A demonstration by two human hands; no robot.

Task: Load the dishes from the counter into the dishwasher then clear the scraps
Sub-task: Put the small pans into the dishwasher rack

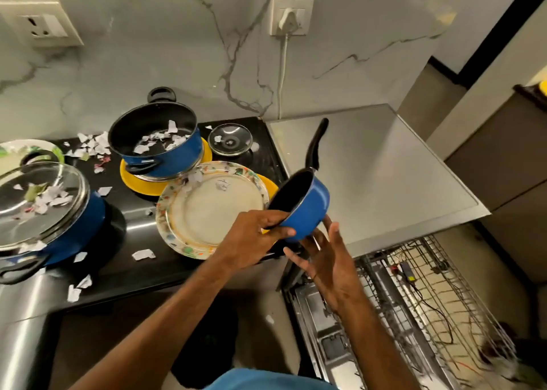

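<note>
Your left hand [257, 235], just below the middle of the frame, grips the blue saucepan [307, 209] by its lower rim, thumb on the outer wall and fingers curled to the dark inside. The pan is in the air, tipped so its mouth faces left toward the plates. Its black handle [318, 143] points up toward the top of the frame. Your right hand [328, 268] is just below and right of the pan, palm turned inward, fingers straight and spread, holding nothing. Its fingertips reach up to the pan's base, and you cannot tell whether they touch. Left of the pan, on the black desk [124, 274], lies the floral plate [213, 212] with a few scraps near its top rim, overlapping a yellow plate [270, 186]. Above it, left of centre, a blue pot [165, 155] with paper scraps inside stands on another yellow plate [133, 179], and a small glass lid [230, 139] lies to its right. At the left edge a larger blue pot [85, 220] carries a glass lid [38, 203] strewn with scraps. More torn paper scraps [91, 146] lie on the desk in the upper left. In the lower right the dishwasher rack [438, 286] is pulled out beneath a grey steel top [370, 176].
</note>
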